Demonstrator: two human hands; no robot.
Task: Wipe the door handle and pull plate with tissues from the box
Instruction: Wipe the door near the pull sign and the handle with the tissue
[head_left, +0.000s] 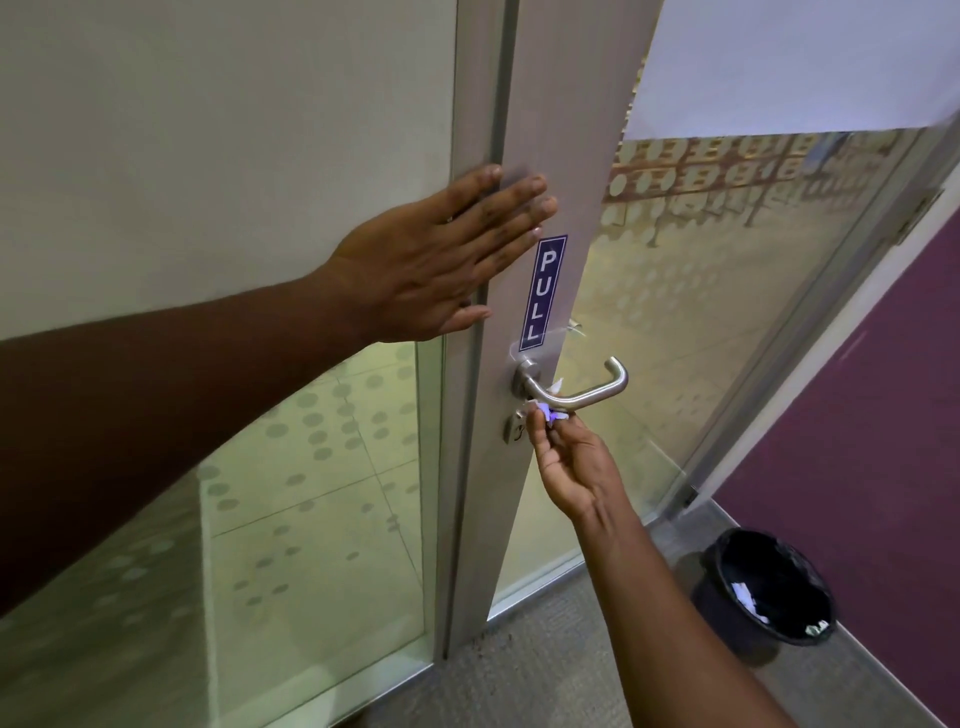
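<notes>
left hand (441, 254) lies flat and open, bracing the door (550, 130); right hand (569, 462) pinches a tissue (545, 413) under the handle (582, 392) to wipe it.

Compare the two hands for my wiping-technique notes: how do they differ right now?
The left hand lies flat and open, fingers spread against the grey door stile; the right hand pinches a crumpled white tissue under the brushed-steel lever handle. The left sits above the blue PULL plate, the right below. Both are bare.

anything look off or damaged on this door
Yes: the clear film around the bottom of the PULL sticker looks torn and peeling, with a loose flap sticking out just above the door handle. Nothing else stands out.
</notes>
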